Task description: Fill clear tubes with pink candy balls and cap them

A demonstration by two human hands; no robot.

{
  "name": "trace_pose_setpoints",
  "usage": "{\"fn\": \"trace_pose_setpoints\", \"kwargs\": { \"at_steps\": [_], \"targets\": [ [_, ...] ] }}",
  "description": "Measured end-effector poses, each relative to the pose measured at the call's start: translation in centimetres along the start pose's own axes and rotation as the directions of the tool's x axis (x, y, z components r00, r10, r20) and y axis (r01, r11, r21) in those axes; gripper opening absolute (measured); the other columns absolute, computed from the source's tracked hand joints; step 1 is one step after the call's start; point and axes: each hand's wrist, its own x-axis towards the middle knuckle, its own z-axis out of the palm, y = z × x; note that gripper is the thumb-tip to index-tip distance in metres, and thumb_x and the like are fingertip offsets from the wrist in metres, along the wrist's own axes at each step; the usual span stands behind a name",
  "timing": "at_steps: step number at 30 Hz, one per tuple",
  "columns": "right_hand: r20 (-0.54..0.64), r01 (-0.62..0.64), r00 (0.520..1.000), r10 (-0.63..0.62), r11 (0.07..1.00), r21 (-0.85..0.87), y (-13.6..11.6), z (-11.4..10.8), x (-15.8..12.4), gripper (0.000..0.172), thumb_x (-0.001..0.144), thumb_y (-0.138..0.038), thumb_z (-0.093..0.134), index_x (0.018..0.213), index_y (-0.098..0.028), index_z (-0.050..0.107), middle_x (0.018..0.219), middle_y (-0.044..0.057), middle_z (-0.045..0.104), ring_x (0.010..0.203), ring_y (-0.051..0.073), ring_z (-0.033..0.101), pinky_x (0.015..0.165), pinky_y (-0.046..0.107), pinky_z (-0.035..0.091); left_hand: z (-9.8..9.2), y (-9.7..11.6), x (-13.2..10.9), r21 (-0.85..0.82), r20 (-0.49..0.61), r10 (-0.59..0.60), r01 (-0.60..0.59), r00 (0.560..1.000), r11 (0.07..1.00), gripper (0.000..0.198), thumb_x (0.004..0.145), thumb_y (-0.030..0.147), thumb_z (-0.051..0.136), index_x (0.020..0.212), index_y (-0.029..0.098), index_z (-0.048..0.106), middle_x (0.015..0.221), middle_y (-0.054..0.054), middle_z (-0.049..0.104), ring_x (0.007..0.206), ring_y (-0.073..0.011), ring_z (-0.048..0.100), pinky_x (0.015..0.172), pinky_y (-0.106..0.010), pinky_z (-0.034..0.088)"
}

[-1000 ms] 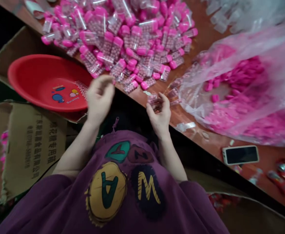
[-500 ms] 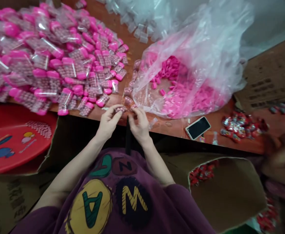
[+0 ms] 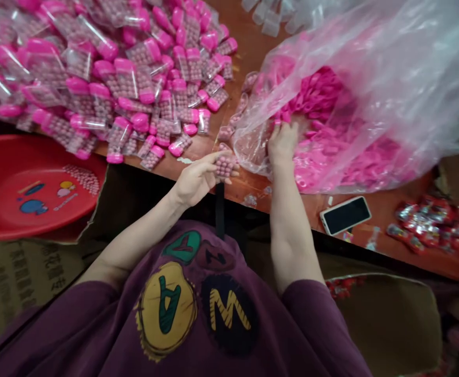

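Note:
In the head view my left hand point(image 3: 196, 180) holds a small clear plastic bottle point(image 3: 225, 166) filled with round pink candies, just over the table's front edge. No pink cap shows on this bottle. My right hand point(image 3: 283, 142) reaches into the mouth of a clear plastic bag point(image 3: 421, 99), its fingers closed on a pink cap point(image 3: 278, 122) at the near side of a heap of loose pink caps point(image 3: 319, 94). The fingertips are partly hidden among the caps. Between the bag and the left-hand pile stand a few uncapped candy bottles point(image 3: 238, 119).
A large pile of pink-capped bottles point(image 3: 127, 78) covers the table's left. A red basin point(image 3: 1, 209) with pink candies sits below. Empty clear bottles point(image 3: 271, 21) lie at the back. Rightward are a phone point(image 3: 346, 215), red wrapped packets point(image 3: 429, 225) and an open cardboard box point(image 3: 390, 314).
My right hand has left the bottle near my left hand and moved right and forward into the bag of caps. My left hand keeps the candy bottle. The camera view has shifted.

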Motion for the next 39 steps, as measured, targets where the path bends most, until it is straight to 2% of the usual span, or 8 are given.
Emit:
{"fn": "trace_pose_setpoints", "kwargs": {
  "at_steps": [4, 9, 13, 16, 20, 24, 28, 39],
  "targets": [
    [0.013, 0.073, 0.997, -0.073, 0.997, -0.021, 0.1, -0.3, -0.2, 0.020, 0.104, -0.018, 0.062, 0.122, -0.011, 0.067, 0.129, 0.019, 0.066, 0.117, 0.024, 0.061, 0.116, 0.046, 0.046, -0.2, 0.7, 0.2, -0.059, 0.003, -0.073, 0.073, 0.997, 0.996, 0.038, 0.095, 0.034, 0.052, 0.118, 0.010, 0.071, 0.119, -0.018, 0.079, 0.120, -0.0320, 0.076, 0.093, -0.042, 0.064],
    [-0.111, 0.130, 0.988, -0.106, 0.964, 0.234, 1.1, -2.7, -2.4, 0.015, 0.101, -0.021, 0.066, 0.116, -0.019, 0.067, 0.109, 0.006, 0.071, 0.097, 0.017, 0.062, 0.104, 0.042, 0.054, -0.2, 0.2, -0.2, -0.024, 0.088, -0.075, 0.078, 0.993, 0.997, 0.029, 0.094, 0.029, 0.063, 0.116, 0.013, 0.073, 0.120, -0.015, 0.080, 0.117, -0.0274, 0.077, 0.093, -0.037, 0.063],
    [-0.200, 0.204, 0.974, -0.105, 0.791, 0.576, 0.9, -6.6, -9.2, 0.033, 0.099, -0.047, 0.071, 0.122, -0.024, 0.071, 0.107, 0.002, 0.074, 0.093, 0.018, 0.071, 0.091, 0.041, 0.062, -0.1, -3.1, 0.2, 0.085, 0.157, -0.080, 0.067, 0.984, 0.994, 0.032, 0.090, 0.029, 0.080, 0.118, 0.015, 0.075, 0.114, -0.010, 0.079, 0.107, -0.0212, 0.078, 0.091, -0.031, 0.061],
    [-0.056, 0.072, 0.997, -0.045, 0.688, 0.722, 0.0, -9.0, -15.7, 0.035, 0.094, -0.054, 0.077, 0.117, -0.028, 0.076, 0.103, 0.000, 0.077, 0.089, 0.016, 0.074, 0.087, 0.038, 0.065, -0.1, -6.8, 1.6, 0.192, 0.176, -0.072, 0.038, 0.982, 0.981, 0.036, 0.087, 0.031, 0.084, 0.119, 0.016, 0.076, 0.111, -0.007, 0.078, 0.105, -0.0187, 0.076, 0.100, -0.035, 0.059],
    [-0.049, 0.088, 0.996, -0.075, 0.714, 0.695, -0.6, -10.5, -20.7, 0.024, 0.098, -0.046, 0.075, 0.113, -0.029, 0.081, 0.109, 0.001, 0.080, 0.101, 0.018, 0.077, 0.098, 0.040, 0.065, 0.2, -10.5, 4.0, 0.366, 0.204, -0.008, -0.069, 0.979, 0.928, 0.035, 0.085, 0.023, 0.081, 0.118, 0.015, 0.076, 0.113, -0.007, 0.079, 0.107, -0.0186, 0.073, 0.114, -0.040, 0.053],
    [-0.131, 0.205, 0.979, -0.159, 0.812, 0.547, -0.1, -11.0, -21.4, 0.021, 0.102, -0.040, 0.068, 0.114, -0.028, 0.082, 0.114, 0.005, 0.081, 0.109, 0.022, 0.077, 0.098, 0.042, 0.067, 0.9, -11.0, 5.3, 0.504, 0.253, 0.051, -0.176, 0.966, 0.846, 0.032, 0.083, 0.013, 0.075, 0.115, 0.015, 0.077, 0.112, -0.008, 0.079, 0.106, -0.0210, 0.073, 0.110, -0.040, 0.054],
    [-0.124, 0.220, 0.975, -0.184, 0.862, 0.456, 0.1, -11.3, -21.2, 0.022, 0.104, -0.037, 0.065, 0.114, -0.028, 0.082, 0.113, 0.006, 0.082, 0.106, 0.023, 0.079, 0.094, 0.041, 0.068, 1.4, -10.4, 5.5, 0.587, 0.300, 0.112, -0.276, 0.947, 0.761, 0.025, 0.081, 0.007, 0.073, 0.103, 0.016, 0.081, 0.110, -0.007, 0.076, 0.106, -0.0206, 0.070, 0.106, -0.037, 0.053],
    [-0.153, 0.288, 0.957, -0.245, 0.846, 0.449, 0.3, -11.4, -21.3, 0.018, 0.103, -0.035, 0.069, 0.111, -0.028, 0.083, 0.109, 0.005, 0.082, 0.100, 0.020, 0.079, 0.092, 0.039, 0.068, 1.4, -9.1, 5.6, 0.741, 0.249, 0.081, -0.244, 0.965, 0.626, 0.015, 0.079, 0.017, 0.084, 0.093, 0.018, 0.086, 0.092, -0.004, 0.073, 0.096, -0.0210, 0.066, 0.099, -0.036, 0.053]
  ]
}}
